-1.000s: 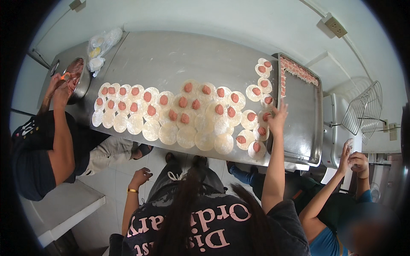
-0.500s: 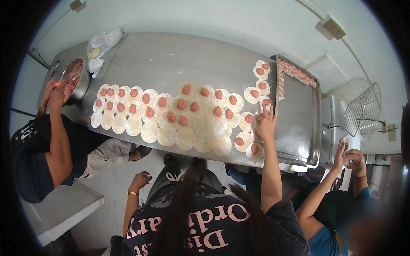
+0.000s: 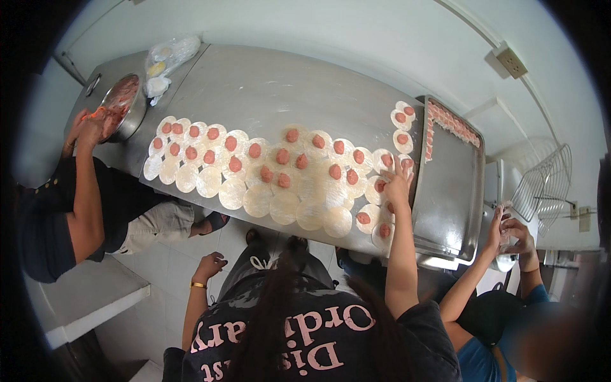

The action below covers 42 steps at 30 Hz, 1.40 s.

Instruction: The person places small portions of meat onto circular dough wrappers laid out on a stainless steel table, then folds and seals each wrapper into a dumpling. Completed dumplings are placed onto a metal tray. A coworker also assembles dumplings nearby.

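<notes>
My right hand [image 3: 398, 183] rests over the right end of a patch of round pale dough wrappers [image 3: 337, 222]. Its fingers are stretched out and apart, touching the wrappers and partly covering them. Just left of the fingertips lies a wrapper with a lump of pink minced meat [image 3: 387, 160]; another meat lump [image 3: 407, 164] shows at their right. Most wrappers carry such a lump, while the row along the near edge is mostly bare. Down at my left side hangs my left hand [image 3: 209, 265], away from the table, fingers loosely curled and apart, holding nothing.
A metal tray [image 3: 445, 191] with filled pieces along its far and left edges adjoins the table's right end. At left, a co-worker's hands [image 3: 91, 127] work at a steel bowl [image 3: 132, 118] of mince. Another person's hands [image 3: 512, 232] are at right. A plastic bag [image 3: 167, 62] lies far left.
My right hand has drawn a meat-topped wrapper nearer to me, beside the others. The whole view has shifted slightly. My left hand stays at my side.
</notes>
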{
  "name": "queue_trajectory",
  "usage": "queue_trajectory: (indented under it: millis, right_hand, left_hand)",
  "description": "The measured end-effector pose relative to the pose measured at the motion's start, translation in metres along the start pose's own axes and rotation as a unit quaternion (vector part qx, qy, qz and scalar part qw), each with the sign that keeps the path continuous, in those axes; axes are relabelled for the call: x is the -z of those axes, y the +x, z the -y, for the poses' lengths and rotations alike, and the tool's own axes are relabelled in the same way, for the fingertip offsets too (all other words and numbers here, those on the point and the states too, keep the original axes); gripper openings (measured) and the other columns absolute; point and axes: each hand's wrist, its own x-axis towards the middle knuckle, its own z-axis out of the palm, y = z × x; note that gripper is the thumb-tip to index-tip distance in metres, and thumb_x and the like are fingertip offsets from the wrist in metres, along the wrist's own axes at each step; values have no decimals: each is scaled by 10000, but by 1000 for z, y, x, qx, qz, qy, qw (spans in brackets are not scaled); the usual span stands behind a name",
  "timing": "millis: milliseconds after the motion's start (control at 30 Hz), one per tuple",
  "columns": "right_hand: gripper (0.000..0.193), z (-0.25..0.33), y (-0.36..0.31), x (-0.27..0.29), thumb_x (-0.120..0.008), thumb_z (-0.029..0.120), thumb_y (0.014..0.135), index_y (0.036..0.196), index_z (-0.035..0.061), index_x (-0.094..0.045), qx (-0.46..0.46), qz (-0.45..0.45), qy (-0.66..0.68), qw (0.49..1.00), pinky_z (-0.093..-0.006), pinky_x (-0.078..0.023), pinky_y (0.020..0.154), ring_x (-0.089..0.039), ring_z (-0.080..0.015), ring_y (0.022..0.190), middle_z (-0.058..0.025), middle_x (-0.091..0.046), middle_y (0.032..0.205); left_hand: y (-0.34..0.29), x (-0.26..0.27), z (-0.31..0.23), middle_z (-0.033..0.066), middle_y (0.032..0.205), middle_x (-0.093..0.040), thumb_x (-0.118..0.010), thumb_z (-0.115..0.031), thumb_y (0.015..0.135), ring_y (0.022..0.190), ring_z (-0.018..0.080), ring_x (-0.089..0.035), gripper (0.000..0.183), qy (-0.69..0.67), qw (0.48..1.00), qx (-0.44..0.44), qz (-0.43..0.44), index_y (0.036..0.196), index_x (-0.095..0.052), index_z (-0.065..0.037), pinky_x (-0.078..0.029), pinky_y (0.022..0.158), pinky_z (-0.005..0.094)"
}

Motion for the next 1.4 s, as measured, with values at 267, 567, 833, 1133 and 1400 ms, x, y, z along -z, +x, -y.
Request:
queue_trajectory:
  millis: [267,567,833,1133,1400]
  right_hand:
    - [436,55,53,9,-557,-52,673,1050,137,-669,177,-149,164,959,-456,-304,1042,-390,-364,1245,-131,-450,1334]
    - [498,166,159,-42,-592,-73,620,1023,199,-695,427,79,80,897,-400,-317,1057,-333,-322,1303,-54,-396,1399]
    - [498,126,185,-51,-654,-28,604,1009,258,-699,386,7,25,922,-495,-289,1057,-286,-333,1328,-25,-383,1409]
    - [484,5,172,-7,-715,37,630,1051,273,-679,192,-27,-42,980,-472,-282,1064,-279,-330,1331,-26,-390,1399]
    - [397,-18,141,11,-674,40,644,1004,207,-692,120,-114,-8,986,-469,-328,1035,-343,-273,1293,-54,-411,1372]
  left_hand:
    - [-11,2,13,156,832,-678,-680,-245,771,663,213,-677,347,-31,998,31,-37,1004,-624,6,-516,637,309]
    - [-41,2,35,157,844,-674,-681,-238,772,676,202,-674,358,-59,992,73,-78,1032,-619,0,-519,642,306]
    - [-69,-21,61,174,875,-673,-684,-238,774,690,216,-677,379,-55,989,127,-42,1044,-611,17,-527,640,306]
    - [-54,-12,34,157,854,-679,-686,-241,779,686,206,-676,358,-50,994,81,-53,1034,-616,0,-524,648,304]
    - [-38,-4,27,152,836,-680,-681,-252,782,684,210,-679,355,-13,998,58,-34,1030,-617,-6,-523,661,317]
